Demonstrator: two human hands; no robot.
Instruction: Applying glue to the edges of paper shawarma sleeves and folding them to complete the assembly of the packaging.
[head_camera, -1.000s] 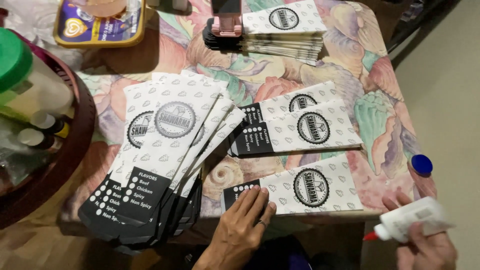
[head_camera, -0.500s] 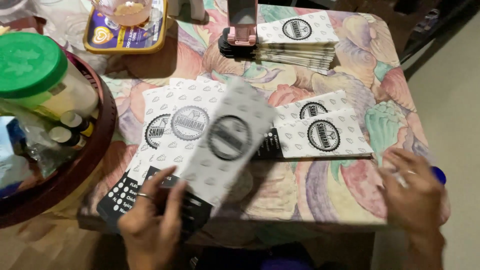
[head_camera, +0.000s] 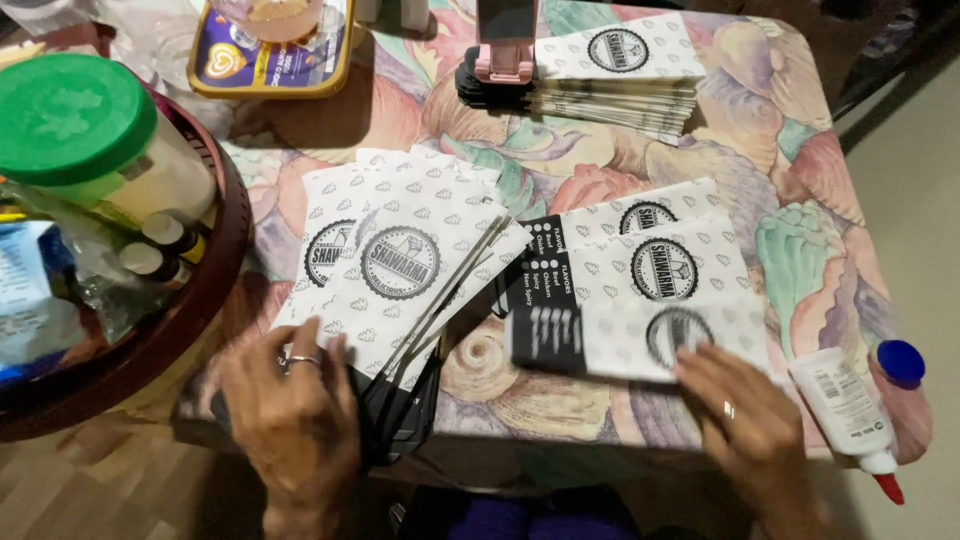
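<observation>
here the printed paper sleeve (head_camera: 640, 340) lies flat near the table's front edge, black end toward the middle, overlapping the lower edge of two matching sleeves (head_camera: 650, 250) behind it. the right hand (head_camera: 745, 425) lies on its near right corner, fingers spread and flat, pinning rather than gripping. the left hand (head_camera: 295, 415) rests open, fingers apart, on the near end of the fanned stack (head_camera: 400, 270) of the same sleeves, closed on nothing. it looks like the laying-out step: one sleeve just placed in a row, the stack steadied for the next. taking another would call for sliding the top sheet free without dragging its neighbours.

the stack's black ends overhang the front edge. a glue tube (head_camera: 845, 410) with its blue cap (head_camera: 900, 360) off sits just right of the right hand, close to the corner. bare tablecloth (head_camera: 480, 375) shows between stack and sleeve. a brown tray (head_camera: 215, 270) crowds the left; a neat pile (head_camera: 620, 75) sits at the back.
</observation>
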